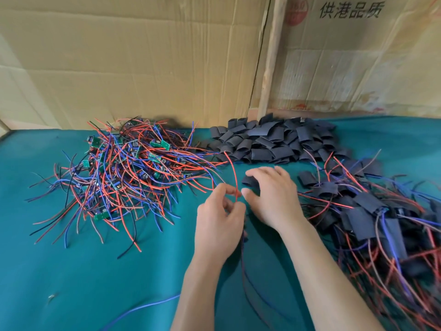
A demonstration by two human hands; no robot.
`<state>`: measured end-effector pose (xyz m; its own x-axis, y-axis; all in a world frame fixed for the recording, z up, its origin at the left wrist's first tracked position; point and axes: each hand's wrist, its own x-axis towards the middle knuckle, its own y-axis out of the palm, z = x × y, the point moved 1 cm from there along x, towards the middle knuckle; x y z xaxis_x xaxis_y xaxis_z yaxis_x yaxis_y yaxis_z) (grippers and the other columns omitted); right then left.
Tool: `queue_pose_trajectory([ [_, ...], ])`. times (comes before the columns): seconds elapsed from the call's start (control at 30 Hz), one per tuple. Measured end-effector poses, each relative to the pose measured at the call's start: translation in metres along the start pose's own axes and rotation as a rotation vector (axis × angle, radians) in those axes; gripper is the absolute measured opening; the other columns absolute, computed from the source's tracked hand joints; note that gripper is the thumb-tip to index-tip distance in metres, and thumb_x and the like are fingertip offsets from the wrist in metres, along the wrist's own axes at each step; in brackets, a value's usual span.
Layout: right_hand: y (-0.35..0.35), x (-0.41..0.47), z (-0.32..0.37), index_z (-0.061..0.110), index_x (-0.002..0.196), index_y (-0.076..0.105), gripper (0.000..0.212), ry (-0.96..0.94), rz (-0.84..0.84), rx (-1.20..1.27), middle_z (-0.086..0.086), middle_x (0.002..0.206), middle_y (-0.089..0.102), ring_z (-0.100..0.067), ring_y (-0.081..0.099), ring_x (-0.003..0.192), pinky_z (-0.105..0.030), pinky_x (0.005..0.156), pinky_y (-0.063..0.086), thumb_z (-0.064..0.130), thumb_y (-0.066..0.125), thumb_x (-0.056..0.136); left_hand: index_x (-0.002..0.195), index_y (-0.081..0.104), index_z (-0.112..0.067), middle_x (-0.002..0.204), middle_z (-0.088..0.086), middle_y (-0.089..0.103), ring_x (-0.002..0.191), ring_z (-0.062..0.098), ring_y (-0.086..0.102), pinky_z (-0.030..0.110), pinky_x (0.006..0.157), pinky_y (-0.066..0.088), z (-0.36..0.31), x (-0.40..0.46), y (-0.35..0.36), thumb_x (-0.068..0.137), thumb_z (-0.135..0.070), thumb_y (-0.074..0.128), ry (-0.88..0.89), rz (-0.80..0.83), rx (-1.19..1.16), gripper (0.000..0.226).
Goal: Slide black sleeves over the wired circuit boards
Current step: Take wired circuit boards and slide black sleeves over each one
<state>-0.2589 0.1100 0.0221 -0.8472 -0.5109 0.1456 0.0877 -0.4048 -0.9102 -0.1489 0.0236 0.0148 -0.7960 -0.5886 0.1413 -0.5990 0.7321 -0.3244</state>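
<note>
My left hand [218, 219] pinches a wired board's leads at the middle of the table; a red wire [232, 174] arcs up from its fingers and darker wires trail down toward me. The board itself is hidden by the hand. My right hand [274, 194] holds a black sleeve [249, 181] between thumb and fingers, just right of the left hand's fingertips. A tangled heap of unsleeved green boards with red, blue and black wires [126, 168] lies at the left. Loose black sleeves [274, 142] are piled at the back.
Several sleeved boards with wires [372, 216] are heaped at the right, reaching the near right edge. One loose sleeve [306, 179] lies beside that heap. A teal cloth [83, 283] covers the table. Cardboard sheets [143, 58] stand as a wall behind.
</note>
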Motion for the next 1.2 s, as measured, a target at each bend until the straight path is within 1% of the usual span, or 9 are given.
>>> queue_pose_trajectory([
  [0.2,-0.012,-0.006,-0.007,0.024,0.105,0.070,0.032,-0.044,-0.023,0.260,0.001,0.103,0.059,-0.022,0.047,0.112,-0.029,0.089,0.035,0.025,0.084,0.076,0.091,0.054,-0.034,0.055,0.001,0.065,0.035,0.022,0.059,0.021,0.040,0.043,-0.002,-0.002,0.000,0.103,-0.032,0.048,-0.015,-0.022,0.028,0.013],
  [0.33,-0.023,-0.010,-0.003,0.025,0.109,0.072,0.048,0.006,-0.049,0.581,0.007,0.110,0.064,-0.012,0.064,0.095,-0.017,0.081,0.045,0.012,0.090,0.066,0.102,0.058,-0.039,0.057,0.000,0.067,0.038,0.019,0.062,0.019,0.043,0.044,-0.003,-0.002,-0.001,0.103,-0.028,0.049,-0.005,-0.033,0.013,0.014],
  [0.4,-0.029,-0.011,0.001,0.026,0.110,0.072,0.053,0.058,-0.020,0.816,0.004,0.114,0.065,-0.020,0.070,0.087,-0.026,0.083,0.056,0.005,0.090,0.064,0.110,0.059,-0.040,0.063,-0.005,0.070,0.043,0.016,0.065,0.017,0.047,0.045,-0.003,-0.002,-0.001,0.103,-0.025,0.050,-0.009,-0.019,-0.002,0.019],
  [0.53,-0.034,-0.013,0.006,0.025,0.108,0.074,0.051,0.039,0.094,0.961,-0.012,0.105,0.073,-0.033,0.071,0.085,-0.044,0.085,0.059,0.004,0.092,0.065,0.118,0.062,-0.039,0.076,-0.017,0.073,0.048,0.008,0.068,0.012,0.054,0.044,-0.001,-0.001,-0.001,0.097,-0.015,0.053,0.003,-0.033,0.034,0.033],
  [0.7,-0.029,-0.012,0.004,0.023,0.111,0.076,0.024,0.005,0.169,1.102,-0.001,0.100,0.077,-0.015,0.073,0.081,-0.032,0.082,0.058,0.013,0.077,0.089,0.116,0.067,-0.037,0.081,-0.018,0.073,0.046,0.011,0.067,0.013,0.057,0.047,-0.003,-0.001,-0.003,0.101,-0.016,0.049,0.029,-0.060,0.004,0.031],
  [0.77,-0.027,-0.011,0.002,0.026,0.117,0.074,0.032,-0.001,0.117,1.140,0.003,0.106,0.073,-0.013,0.073,0.080,-0.031,0.081,0.059,0.006,0.069,0.094,0.119,0.067,-0.036,0.080,-0.016,0.073,0.046,0.013,0.067,0.013,0.055,0.048,-0.004,-0.001,-0.003,0.102,-0.017,0.049,0.011,-0.064,-0.027,0.030],
  [0.9,-0.021,-0.011,0.008,0.021,0.122,0.068,0.042,0.090,-0.005,1.313,0.000,0.104,0.071,-0.016,0.073,0.074,-0.027,0.073,0.059,0.002,0.078,0.086,0.116,0.068,-0.039,0.079,-0.011,0.073,0.047,0.015,0.068,0.015,0.054,0.049,-0.008,-0.001,-0.003,0.103,-0.016,0.049,0.025,-0.061,-0.075,0.032],
  [1.03,-0.020,-0.012,0.009,0.002,0.113,0.071,0.032,0.169,0.139,1.496,-0.018,0.101,0.069,-0.031,0.069,0.085,-0.031,0.074,0.058,0.005,0.080,0.083,0.108,0.064,-0.049,0.079,-0.011,0.073,0.050,0.014,0.069,0.017,0.055,0.049,-0.010,-0.002,-0.005,0.102,-0.012,0.049,0.037,-0.038,-0.075,0.041],
  [1.2,-0.028,-0.010,0.002,0.003,0.109,0.072,0.041,0.195,0.061,1.536,-0.010,0.092,0.075,-0.022,0.072,0.084,-0.032,0.076,0.062,0.006,0.082,0.070,0.114,0.066,-0.042,0.079,-0.010,0.074,0.050,0.014,0.069,0.019,0.056,0.050,-0.007,0.000,-0.003,0.102,-0.013,0.051,0.029,-0.048,-0.085,0.034],
])
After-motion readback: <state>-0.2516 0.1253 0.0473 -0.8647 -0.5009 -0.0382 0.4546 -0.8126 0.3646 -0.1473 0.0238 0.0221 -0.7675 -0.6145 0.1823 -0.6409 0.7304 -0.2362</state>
